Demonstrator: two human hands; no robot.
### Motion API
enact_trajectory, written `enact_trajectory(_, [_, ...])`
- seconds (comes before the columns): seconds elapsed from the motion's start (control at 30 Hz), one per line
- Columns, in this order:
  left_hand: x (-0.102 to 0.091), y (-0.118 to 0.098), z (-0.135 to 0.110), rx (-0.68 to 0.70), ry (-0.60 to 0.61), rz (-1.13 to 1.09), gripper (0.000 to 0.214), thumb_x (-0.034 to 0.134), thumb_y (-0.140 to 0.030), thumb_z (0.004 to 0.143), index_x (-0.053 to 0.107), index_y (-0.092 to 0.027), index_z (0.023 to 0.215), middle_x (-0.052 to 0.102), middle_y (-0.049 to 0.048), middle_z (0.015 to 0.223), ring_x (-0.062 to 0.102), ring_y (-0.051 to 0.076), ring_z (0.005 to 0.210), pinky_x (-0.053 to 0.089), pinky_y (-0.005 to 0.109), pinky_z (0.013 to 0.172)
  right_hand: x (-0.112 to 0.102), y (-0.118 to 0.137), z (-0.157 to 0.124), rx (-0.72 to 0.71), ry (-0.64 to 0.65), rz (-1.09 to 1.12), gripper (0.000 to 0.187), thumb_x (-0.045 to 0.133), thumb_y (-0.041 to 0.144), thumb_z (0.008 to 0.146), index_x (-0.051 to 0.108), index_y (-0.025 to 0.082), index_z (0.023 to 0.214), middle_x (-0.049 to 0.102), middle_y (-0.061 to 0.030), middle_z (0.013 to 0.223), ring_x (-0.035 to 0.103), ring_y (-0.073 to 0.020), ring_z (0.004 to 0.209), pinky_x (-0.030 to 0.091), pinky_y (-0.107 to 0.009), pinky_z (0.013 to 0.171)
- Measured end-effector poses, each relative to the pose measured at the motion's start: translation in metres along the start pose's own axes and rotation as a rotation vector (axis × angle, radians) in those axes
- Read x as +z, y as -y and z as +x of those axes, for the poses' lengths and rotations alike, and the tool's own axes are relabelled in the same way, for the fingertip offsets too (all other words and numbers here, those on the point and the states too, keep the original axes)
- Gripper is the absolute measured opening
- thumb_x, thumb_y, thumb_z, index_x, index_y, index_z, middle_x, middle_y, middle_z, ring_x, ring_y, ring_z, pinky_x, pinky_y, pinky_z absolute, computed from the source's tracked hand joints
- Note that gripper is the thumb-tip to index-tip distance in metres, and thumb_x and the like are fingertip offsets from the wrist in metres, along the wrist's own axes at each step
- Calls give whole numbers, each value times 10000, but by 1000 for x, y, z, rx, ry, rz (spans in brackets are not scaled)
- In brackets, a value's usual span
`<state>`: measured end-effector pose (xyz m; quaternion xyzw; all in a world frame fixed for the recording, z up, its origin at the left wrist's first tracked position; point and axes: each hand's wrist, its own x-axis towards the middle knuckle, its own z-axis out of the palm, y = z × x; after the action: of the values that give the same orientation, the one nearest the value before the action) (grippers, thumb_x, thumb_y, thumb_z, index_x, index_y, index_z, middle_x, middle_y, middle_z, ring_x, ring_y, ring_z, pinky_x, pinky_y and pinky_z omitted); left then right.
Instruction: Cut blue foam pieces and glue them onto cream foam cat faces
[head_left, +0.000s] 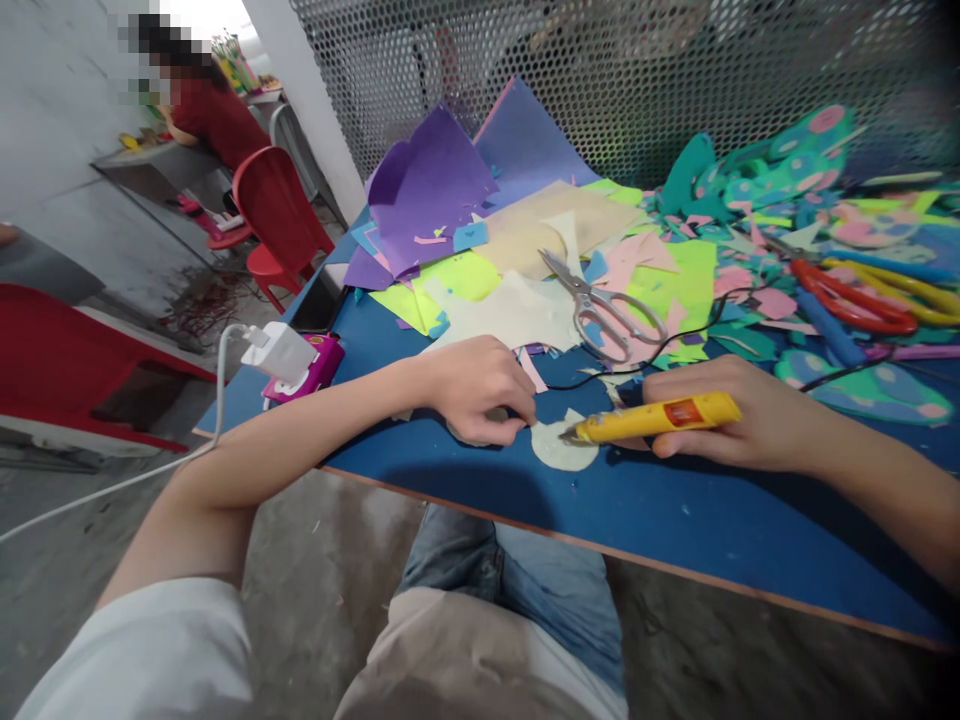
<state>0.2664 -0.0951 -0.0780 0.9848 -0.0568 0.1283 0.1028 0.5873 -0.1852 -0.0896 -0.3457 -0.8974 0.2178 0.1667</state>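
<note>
My right hand point(739, 415) is closed round a yellow glue gun point(660, 418) whose tip rests on a cream foam cutout point(562, 447) lying on the blue table point(675, 520). My left hand point(480, 385) is curled with its fingertips pinching and pressing down the cutout's left part. A black cord point(675, 345) runs from the glue gun back across the table.
Silver scissors point(604, 300) lie on coloured foam sheets point(480, 210) just behind my hands. Red-handled scissors point(851, 300) and yellow-handled ones lie at the right among scraps. A white charger on a pink block point(292, 360) sits at the table's left edge. Red chairs point(277, 215) and a seated person point(210, 110) are at far left.
</note>
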Motion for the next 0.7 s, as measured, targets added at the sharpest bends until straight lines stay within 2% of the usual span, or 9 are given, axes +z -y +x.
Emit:
enact_trajectory(0.17, [0,0,0,-7,6,-2,251,569,-248,817,807,-277,892,788,9,797,681,170,672,418,340,617,-8,5,0,-40,16,7,425,644,558,964,601,200,738,553,19,641,505,-104,521,317,-240,532])
enact_trajectory(0.27, [0,0,0,-20,25,-2,254,571,-260,823,811,-281,903,790,7,809,680,171,679,422,341,630,-12,5,-4,-40,46,73,491,629,602,958,557,196,692,509,25,615,471,-101,502,314,-247,517])
enact_trajectory(0.37, [0,0,0,-42,44,-6,264,565,-268,832,814,-287,917,798,8,831,685,173,696,431,339,646,-13,3,-5,7,34,195,510,606,673,938,674,186,800,635,-22,722,580,-136,592,396,-261,569])
enact_trajectory(0.43, [0,-1,0,-46,45,-5,268,560,-269,834,814,-286,916,799,9,831,688,174,701,430,339,647,-12,3,-4,18,33,229,453,639,631,939,751,192,954,737,-61,882,685,-167,736,471,-264,674])
enact_trajectory(0.5, [0,-1,0,-43,40,-4,267,557,-268,835,813,-284,909,798,7,826,688,174,697,429,341,643,-11,3,-2,6,49,196,359,684,547,947,773,208,1022,773,-65,953,723,-166,801,490,-252,720])
enact_trajectory(0.6, [-1,-2,0,-49,46,-3,263,556,-266,835,810,-288,899,798,4,822,686,172,691,428,345,639,-9,3,1,-27,48,104,267,707,476,950,773,221,989,767,-37,874,708,-138,728,462,-230,655])
enact_trajectory(0.7, [-1,-2,1,-43,41,-1,257,560,-266,830,808,-284,893,797,2,818,686,170,687,425,347,634,-9,2,0,-37,34,54,255,715,463,942,748,213,905,718,-19,771,663,-128,654,419,-231,605])
